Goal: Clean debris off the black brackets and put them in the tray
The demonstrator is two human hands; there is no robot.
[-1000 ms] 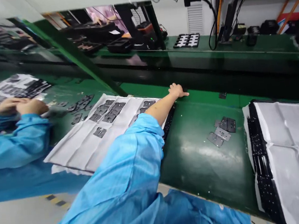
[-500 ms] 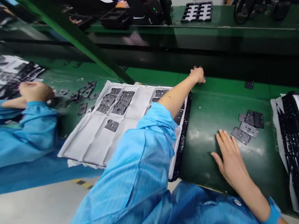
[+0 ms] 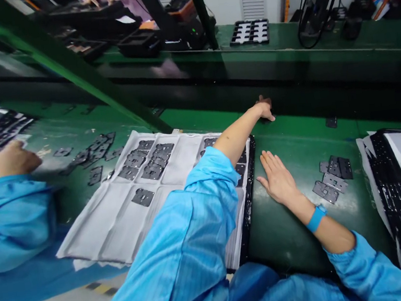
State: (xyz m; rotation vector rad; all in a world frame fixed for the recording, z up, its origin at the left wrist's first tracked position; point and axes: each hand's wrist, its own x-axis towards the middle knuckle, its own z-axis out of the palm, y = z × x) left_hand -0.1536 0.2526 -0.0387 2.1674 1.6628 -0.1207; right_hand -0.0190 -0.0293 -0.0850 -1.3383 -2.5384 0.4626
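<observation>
Our right grip (image 3: 278, 178) is spread near dark notched plates (image 3: 335, 182) on the desk (image 3: 286, 242), any markings unreadably small; our left grip (image 3: 265, 109) is at its far side, whether pinching we cannot tell

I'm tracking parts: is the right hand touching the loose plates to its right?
No, bare green table shows between the right hand and the loose plates.
</observation>
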